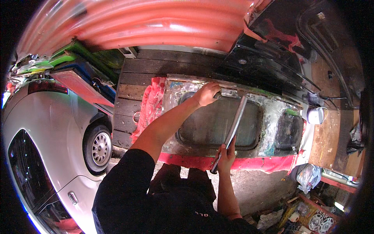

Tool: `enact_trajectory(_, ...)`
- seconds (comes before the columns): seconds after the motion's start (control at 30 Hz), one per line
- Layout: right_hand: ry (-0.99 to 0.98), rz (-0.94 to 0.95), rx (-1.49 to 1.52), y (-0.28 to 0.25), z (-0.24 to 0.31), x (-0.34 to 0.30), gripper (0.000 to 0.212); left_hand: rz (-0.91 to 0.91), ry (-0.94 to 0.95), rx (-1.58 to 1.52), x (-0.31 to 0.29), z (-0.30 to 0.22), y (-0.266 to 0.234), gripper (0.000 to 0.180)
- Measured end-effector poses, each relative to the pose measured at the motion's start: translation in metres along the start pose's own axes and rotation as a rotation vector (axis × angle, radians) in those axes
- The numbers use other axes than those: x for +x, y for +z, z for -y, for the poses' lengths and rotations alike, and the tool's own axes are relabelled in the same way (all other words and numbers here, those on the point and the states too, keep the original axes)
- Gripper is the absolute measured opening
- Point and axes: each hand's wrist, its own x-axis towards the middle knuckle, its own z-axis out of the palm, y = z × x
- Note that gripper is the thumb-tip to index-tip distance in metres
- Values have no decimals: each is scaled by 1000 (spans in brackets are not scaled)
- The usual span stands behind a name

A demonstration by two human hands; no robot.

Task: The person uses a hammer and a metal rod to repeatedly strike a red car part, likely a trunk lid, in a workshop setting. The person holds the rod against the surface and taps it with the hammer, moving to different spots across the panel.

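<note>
A worn metal body panel [269, 121] with rounded rectangular recesses lies flat in front of me on red cloth [249, 163]. My left hand [208, 93] is closed at the panel's far edge, around a small dark piece [217, 94] that is mostly hidden by the fingers. My right hand [225, 156] grips a long shiny metal bar [236, 123] near its lower end. The bar slants across the larger recess, and its far end comes close to the panel's far rim. I cannot tell whether that end touches the panel.
Dark wooden planks [136, 66] lie beyond the panel. A silver car [50, 113] stands at the left, a black vehicle body [265, 58] at the far right. Red corrugated sheeting [156, 23] hangs beyond. A white container [315, 116] and plastic bag [309, 177] are on the right.
</note>
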Motion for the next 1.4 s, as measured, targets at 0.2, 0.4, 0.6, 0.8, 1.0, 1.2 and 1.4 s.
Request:
enact_trajectory(0.2,15,19,-33,1,2,-1,68,24,36,11,-2,0,-2,35)
enact_trajectory(0.4,37,28,1,2,5,-4,68,104,17,46,-11,10,-3,40)
enact_trajectory(0.6,42,26,-21,5,7,-5,68,113,-2,-8,-6,6,-13,39)
enact_trajectory(0.8,33,30,-47,8,10,-7,68,125,29,13,-7,5,-11,38)
enact_trajectory(1.0,-29,9,-58,8,9,-7,68,157,-66,54,2,4,-8,38)
enact_trajectory(1.2,-262,-85,-345,32,-22,10,63,91,-30,42,1,4,0,35)
enact_trajectory(1.4,-159,-127,-2,43,27,16,61,53,-124,25,4,7,2,35)
